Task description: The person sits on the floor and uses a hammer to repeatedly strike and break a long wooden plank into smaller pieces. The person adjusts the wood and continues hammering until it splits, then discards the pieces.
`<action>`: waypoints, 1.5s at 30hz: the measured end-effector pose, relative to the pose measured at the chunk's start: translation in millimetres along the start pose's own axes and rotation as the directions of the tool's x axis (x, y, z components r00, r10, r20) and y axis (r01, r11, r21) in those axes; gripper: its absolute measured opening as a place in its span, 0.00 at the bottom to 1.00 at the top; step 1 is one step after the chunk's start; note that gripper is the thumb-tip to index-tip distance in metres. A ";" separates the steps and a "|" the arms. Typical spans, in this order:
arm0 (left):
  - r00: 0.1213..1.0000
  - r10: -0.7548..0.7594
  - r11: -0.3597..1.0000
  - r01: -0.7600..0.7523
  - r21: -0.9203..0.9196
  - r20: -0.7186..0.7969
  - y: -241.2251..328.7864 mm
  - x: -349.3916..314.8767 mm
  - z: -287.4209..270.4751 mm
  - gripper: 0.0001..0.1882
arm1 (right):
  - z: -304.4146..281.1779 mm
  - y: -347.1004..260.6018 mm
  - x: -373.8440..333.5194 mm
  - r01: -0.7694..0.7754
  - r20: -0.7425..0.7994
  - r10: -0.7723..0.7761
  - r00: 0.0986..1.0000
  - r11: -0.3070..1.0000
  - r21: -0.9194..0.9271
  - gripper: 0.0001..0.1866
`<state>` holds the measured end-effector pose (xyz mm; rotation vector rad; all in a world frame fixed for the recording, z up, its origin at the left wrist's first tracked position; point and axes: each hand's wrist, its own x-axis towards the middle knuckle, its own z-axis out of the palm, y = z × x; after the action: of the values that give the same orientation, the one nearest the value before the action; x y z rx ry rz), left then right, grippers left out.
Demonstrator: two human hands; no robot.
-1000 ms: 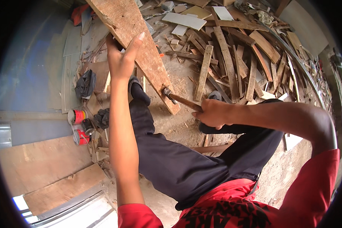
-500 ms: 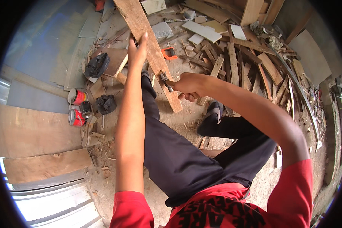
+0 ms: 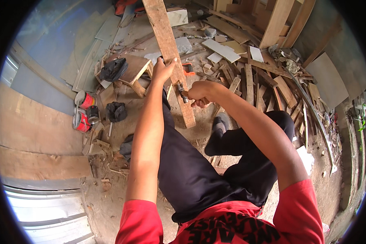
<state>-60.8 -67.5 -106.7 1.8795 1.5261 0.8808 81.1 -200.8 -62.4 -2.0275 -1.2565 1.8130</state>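
Note:
A long, rough wooden plank (image 3: 162, 30) slants from the top of the view down to a lower end between my legs. My left hand (image 3: 165, 70) is closed round its left edge, with the thumb across the upper face. In my right hand (image 3: 203, 93) is a hammer (image 3: 183, 93), its dark metal head lying at the plank's face near the lower end. My fingers hide most of the hammer's handle. Whether a nail sits under the head I cannot tell.
A big heap of scrap wood (image 3: 252, 81) covers the right. An orange-framed tool (image 3: 188, 69) lies just beyond the plank. On the left are a low wooden stool (image 3: 134, 71) with a black plastic bag (image 3: 114, 70) and several paint cans (image 3: 85, 99).
The plank stands steeper in the view, and its upper part has shifted right. My left hand has moved right and lower along with it. The hammer head remains at the plank, and my right knee is higher.

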 end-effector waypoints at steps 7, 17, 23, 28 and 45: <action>0.995 -0.006 0.999 0.002 -0.044 -0.095 3.0 -5.6 3.9 0.47 | -23.8 13.2 -11.5 0.018 0.036 -0.023 0.999 0.992 0.128 0.10; 0.982 0.138 0.851 -0.185 -0.492 -0.130 8.8 6.5 23.0 0.52 | -6.6 38.5 -42.6 0.104 0.006 -0.104 0.995 0.992 0.070 0.12; 0.961 0.201 0.900 -0.258 -0.352 -0.192 37.1 -3.0 41.0 0.47 | -50.2 58.3 -81.1 0.154 0.178 -0.219 0.959 0.935 0.319 0.14; 0.995 0.066 0.927 -0.089 -0.363 -0.077 63.4 -28.7 60.3 0.44 | -59.2 52.6 -122.4 0.236 0.149 -0.334 0.931 0.859 0.454 0.11; 0.853 -0.355 0.793 0.491 -0.360 0.381 -116.4 38.2 213.8 0.49 | -65.8 101.6 10.4 0.661 -0.314 -0.732 0.605 0.681 -0.314 0.10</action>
<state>39.2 -10.9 -324.6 1.1959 1.3424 0.6306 186.3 -232.2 -114.3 -1.4962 -1.7530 0.8656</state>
